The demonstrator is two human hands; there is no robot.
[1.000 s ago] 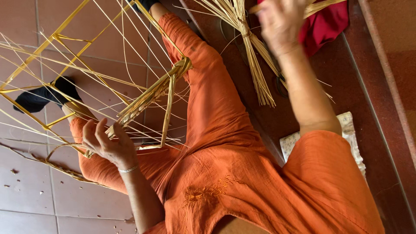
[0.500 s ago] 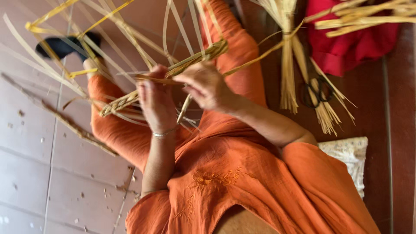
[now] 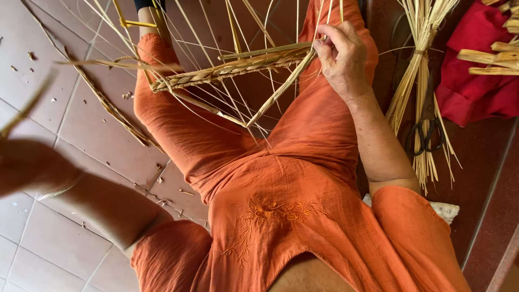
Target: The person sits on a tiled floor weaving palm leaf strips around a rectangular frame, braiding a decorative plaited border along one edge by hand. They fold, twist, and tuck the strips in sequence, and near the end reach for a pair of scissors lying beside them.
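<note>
- right hand: fingers closed, pinching the end of the woven straw braid where loose strands fan upward.
- braid: lies across the lap, above the orange-clad knees, running from the right hand toward the left knee; thin straw strands stick out of it in all directions.
- left hand: blurred at the left edge over the tiled floor, well apart from the braid; grip cannot be told.
- beside the right arm: straw bundle with black scissors on it, red cloth beyond.
</note>
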